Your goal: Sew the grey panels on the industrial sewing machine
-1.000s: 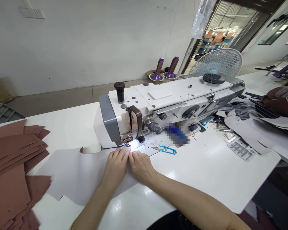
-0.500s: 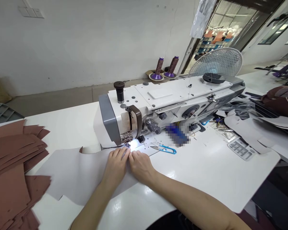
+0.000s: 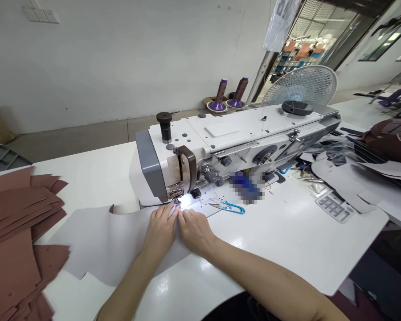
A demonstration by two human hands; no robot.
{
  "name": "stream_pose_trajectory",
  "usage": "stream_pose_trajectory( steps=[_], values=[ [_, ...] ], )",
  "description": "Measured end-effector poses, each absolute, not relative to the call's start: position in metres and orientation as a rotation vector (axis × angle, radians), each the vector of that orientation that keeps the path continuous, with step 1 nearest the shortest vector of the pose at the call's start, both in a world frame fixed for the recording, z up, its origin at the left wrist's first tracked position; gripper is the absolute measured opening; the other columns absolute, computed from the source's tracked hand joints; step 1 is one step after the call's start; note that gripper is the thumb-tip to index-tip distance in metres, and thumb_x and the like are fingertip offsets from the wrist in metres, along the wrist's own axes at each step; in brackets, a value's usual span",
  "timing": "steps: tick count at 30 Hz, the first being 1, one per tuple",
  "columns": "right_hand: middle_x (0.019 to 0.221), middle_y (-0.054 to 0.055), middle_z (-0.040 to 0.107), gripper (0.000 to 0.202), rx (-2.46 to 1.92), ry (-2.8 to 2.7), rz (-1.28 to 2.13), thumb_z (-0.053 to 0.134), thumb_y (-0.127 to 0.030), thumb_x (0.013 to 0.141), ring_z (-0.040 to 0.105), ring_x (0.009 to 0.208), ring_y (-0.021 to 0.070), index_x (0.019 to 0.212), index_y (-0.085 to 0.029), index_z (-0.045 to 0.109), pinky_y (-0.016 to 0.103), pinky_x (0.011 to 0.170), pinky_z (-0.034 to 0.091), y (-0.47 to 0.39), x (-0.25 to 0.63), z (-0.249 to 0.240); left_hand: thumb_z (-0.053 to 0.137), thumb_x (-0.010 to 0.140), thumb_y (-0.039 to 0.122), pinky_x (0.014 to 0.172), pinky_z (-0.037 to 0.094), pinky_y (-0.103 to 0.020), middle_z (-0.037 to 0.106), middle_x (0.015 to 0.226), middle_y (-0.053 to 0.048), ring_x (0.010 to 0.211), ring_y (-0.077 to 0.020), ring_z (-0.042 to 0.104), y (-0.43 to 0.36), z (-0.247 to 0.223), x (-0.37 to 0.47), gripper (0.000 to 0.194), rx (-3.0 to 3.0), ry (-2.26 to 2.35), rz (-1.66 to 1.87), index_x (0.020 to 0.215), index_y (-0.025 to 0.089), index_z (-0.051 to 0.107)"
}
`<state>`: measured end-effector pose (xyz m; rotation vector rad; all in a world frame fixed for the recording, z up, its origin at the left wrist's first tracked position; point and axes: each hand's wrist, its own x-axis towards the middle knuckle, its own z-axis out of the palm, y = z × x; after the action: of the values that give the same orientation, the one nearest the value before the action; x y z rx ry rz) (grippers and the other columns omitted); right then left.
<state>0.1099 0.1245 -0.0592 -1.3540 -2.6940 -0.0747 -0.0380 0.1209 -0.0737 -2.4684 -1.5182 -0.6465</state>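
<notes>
A pale sheet (image 3: 96, 240) with a small curled brown edge lies across the table, its right part under both hands. At the lit needle area of the white sewing machine (image 3: 183, 133), my left hand (image 3: 161, 226) is closed on the sheet's edge, fingers bent and pressed down. Beside it, nearly touching, my right hand (image 3: 196, 228) pinches the same edge with curled fingers. The hands partly hide the edge, and the stitching point is hard to make out. Blue-handled thread snips (image 3: 232, 207) lie just right of my right hand.
Stacked brown pieces (image 3: 16, 223) fill the table's left side. Two brown thread cones (image 3: 221, 93) and a fan (image 3: 300, 89) stand behind the machine. Cut scraps (image 3: 341, 178) and a brown bundle (image 3: 390, 140) lie at the right. A grey crate (image 3: 5, 158) is at far left.
The view has shifted very slightly. Both hands stay at the needle area on the pale sheet, with hardly any visible movement.
</notes>
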Motion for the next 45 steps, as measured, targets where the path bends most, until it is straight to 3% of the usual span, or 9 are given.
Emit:
stream_pose_trajectory(
  steps=[18,29,45],
  values=[
    [0.085,0.008,0.059,0.020,-1.432,-2.683,-0.085,0.040,-0.006,0.087,0.052,0.077,0.0188,0.099,-0.013,0.054,0.028,0.057,0.034,0.133,0.106,-0.061,0.046,0.086,0.008,0.093,0.046,-0.040,0.058,0.117,-0.014,0.108,-0.0258,0.050,0.130,-0.078,-0.036,0.032,-2.479,-1.536,-0.647,0.115,0.012,0.057],
    [0.089,0.010,0.060,0.022,-1.420,-2.717,-0.088,0.040,-0.008,0.088,0.052,0.079,0.0191,0.105,-0.013,0.053,0.028,0.059,0.036,0.133,0.106,-0.060,0.043,0.088,0.011,0.089,0.048,-0.041,0.059,0.110,-0.014,0.104,-0.0257,0.051,0.130,-0.076,-0.035,0.024,-2.495,-1.501,-0.713,0.107,0.012,0.058],
    [0.087,0.007,0.060,0.018,-1.421,-2.751,0.038,0.040,-0.010,0.091,0.052,0.080,0.0179,0.096,-0.015,0.057,0.028,0.059,0.035,0.138,0.109,-0.048,0.040,0.087,0.008,0.093,0.046,-0.039,0.060,0.113,-0.014,0.106,-0.0251,0.052,0.129,-0.078,-0.034,0.029,-2.465,-1.523,-0.658,0.109,0.011,0.059]
  ],
)
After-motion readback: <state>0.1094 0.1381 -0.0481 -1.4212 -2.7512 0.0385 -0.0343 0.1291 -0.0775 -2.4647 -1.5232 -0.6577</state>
